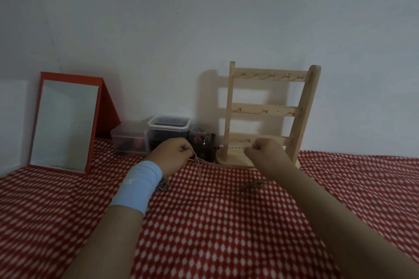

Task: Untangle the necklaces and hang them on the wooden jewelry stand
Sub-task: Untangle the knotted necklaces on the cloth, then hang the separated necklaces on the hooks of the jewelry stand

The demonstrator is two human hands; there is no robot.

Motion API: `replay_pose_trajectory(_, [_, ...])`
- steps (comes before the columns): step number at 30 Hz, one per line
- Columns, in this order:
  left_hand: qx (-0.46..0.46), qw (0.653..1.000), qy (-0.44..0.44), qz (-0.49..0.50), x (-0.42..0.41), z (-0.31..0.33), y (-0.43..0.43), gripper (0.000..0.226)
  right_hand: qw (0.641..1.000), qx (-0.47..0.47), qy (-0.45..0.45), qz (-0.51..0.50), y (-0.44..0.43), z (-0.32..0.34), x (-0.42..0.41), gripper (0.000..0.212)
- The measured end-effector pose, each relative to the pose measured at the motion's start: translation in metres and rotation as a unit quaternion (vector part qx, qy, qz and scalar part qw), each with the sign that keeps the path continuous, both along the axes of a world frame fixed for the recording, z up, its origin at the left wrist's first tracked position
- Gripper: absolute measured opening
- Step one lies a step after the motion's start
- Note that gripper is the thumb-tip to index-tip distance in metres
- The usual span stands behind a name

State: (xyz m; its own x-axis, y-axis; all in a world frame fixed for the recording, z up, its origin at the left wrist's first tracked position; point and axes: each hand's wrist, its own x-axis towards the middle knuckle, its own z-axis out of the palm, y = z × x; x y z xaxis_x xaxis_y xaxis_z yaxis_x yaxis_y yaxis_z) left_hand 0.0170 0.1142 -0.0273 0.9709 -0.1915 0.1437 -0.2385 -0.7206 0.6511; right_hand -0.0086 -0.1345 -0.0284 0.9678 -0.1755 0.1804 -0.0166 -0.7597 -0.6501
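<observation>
A pale wall (204, 18) backs a worktop (226, 222) draped in red cloth with white dots. Both bare forearms reach towards its far edge. The left hand (172, 154), a light-blue wristband (138, 186) at its wrist, has its grip closed on thin necklace chains (200, 161), which trail right along the cloth towards the stand's base. The right hand (265, 150) is curled into a fist in front of that base; whether it pinches a chain cannot be told. A red-framed mirror (65, 124) leans at the far left edge. The wooden stand (267, 108) is upright at the far edge, right of centre. Between them sit clear boxes (169, 129) and a jar (200, 140). A tangle (163, 184) lies beside the wristband.
</observation>
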Motion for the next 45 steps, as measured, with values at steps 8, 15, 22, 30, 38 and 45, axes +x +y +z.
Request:
replay_pose_trajectory(8, [-0.086,0.996,0.011,-0.037,-0.006,0.015,-0.001,0.017,0.92,-0.388,0.059,0.004,0.017,-0.001,0.0,0.036])
replay_pose_trajectory(15, [-0.14,0.985,0.028,-0.093,-0.015,0.022,-0.012,0.016,0.973,0.091,0.009,0.213,0.07,0.021,-0.017,0.019])
replay_pose_trajectory(22, [-0.141,0.987,0.027,-0.075,-0.019,0.03,-0.009,0.02,0.938,0.291,0.046,0.184,0.064,0.026,-0.016,0.015])
replay_pose_trajectory(30, [-0.494,0.858,0.129,-0.063,-0.024,0.059,-0.008,0.039,0.888,0.412,0.03,0.202,0.026,0.049,-0.018,0.026])
replay_pose_trajectory(38, [-0.678,0.706,0.109,-0.174,-0.027,0.121,0.01,0.024,0.967,0.211,0.011,0.142,-0.001,0.069,-0.036,0.041])
replay_pose_trajectory(45, [-0.699,0.686,0.102,-0.174,-0.037,0.129,-0.003,0.008,0.95,0.287,-0.017,0.12,-0.023,0.096,-0.048,0.041])
